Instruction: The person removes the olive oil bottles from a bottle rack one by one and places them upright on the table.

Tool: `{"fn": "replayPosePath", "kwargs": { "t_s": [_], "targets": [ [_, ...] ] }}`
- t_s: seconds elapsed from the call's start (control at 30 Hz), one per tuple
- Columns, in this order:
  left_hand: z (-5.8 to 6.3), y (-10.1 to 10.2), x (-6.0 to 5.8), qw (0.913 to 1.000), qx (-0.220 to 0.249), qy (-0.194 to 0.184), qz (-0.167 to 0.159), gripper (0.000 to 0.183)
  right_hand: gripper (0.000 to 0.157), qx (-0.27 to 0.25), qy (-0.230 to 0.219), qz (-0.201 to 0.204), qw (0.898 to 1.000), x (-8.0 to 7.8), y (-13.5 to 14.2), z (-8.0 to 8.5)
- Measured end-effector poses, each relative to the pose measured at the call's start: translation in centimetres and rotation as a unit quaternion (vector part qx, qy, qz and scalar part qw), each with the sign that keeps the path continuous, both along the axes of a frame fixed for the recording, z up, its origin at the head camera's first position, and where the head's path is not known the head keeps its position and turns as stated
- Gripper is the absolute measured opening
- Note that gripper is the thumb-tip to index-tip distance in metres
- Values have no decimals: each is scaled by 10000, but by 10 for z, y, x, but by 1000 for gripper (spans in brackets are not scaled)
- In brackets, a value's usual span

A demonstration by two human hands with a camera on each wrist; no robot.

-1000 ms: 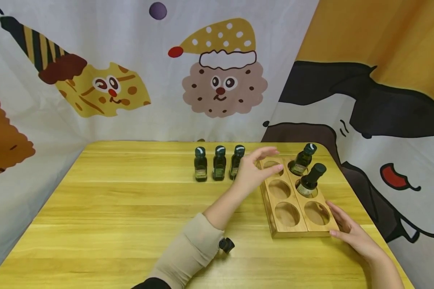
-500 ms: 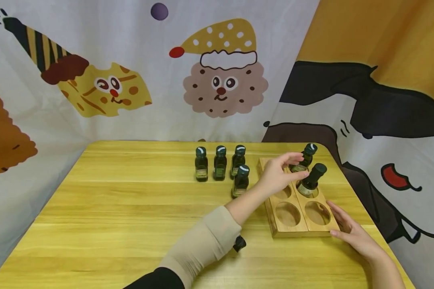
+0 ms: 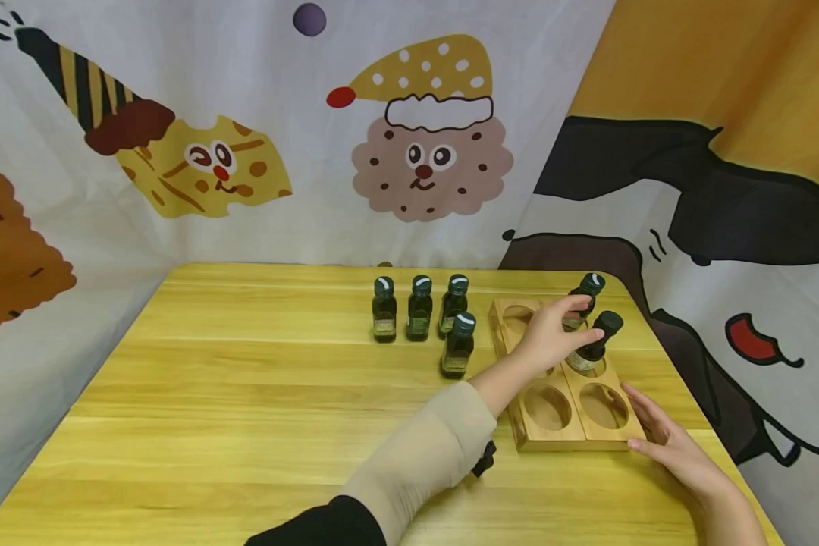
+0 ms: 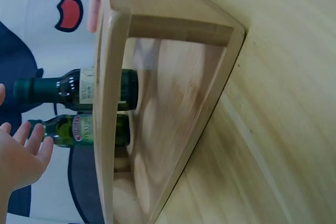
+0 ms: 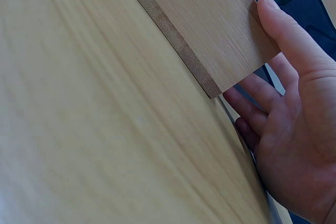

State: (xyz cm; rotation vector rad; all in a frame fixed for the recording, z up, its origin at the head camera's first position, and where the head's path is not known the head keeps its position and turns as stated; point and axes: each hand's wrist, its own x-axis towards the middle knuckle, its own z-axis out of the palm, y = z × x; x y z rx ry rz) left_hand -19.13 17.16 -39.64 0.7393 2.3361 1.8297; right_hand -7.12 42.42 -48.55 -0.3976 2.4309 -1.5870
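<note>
My left hand (image 3: 553, 334) reaches over the wooden bottle rack (image 3: 580, 446), thumb and fingers spread beside two small dark green bottles. One bottle (image 3: 592, 284) stands in the far right hole, and another bottle (image 3: 607, 326) leans in the middle right hole. The left wrist view shows a gap between the hand (image 4: 26, 156) and the nearer bottle (image 4: 68, 90); contact with the farther bottle (image 4: 79, 129) cannot be told. My right hand (image 3: 679, 447) holds the rack's near right corner. In the right wrist view its thumb (image 5: 294, 35) presses the rack's edge, fingers behind.
Left of the rack, a row of three green bottles (image 3: 419, 309) stands on the wooden table (image 3: 211, 409), with one more bottle (image 3: 458, 347) in front. A printed curtain (image 3: 246, 243) hangs behind the table. My left forearm crosses the rack's left side.
My left hand has moved right, from over the rack's far left hole to beside the two bottles in it. My right hand stays on the rack's corner.
</note>
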Motion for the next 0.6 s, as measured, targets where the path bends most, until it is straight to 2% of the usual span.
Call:
{"fn": "replayPosePath", "kwargs": {
  "t_s": [0.13,0.37,0.6],
  "targets": [
    [0,10,-1,9998,-143,-53,159,55,77,-9,-11,0,10000,1,0,0],
    [3,20,-2,9990,-421,79,144,54,76,-18,-57,33,10000,0,-1,0],
    [3,31,1,9976,-589,-183,310,46,75,-34,-19,81,10000,0,0,-1]
  ]
}}
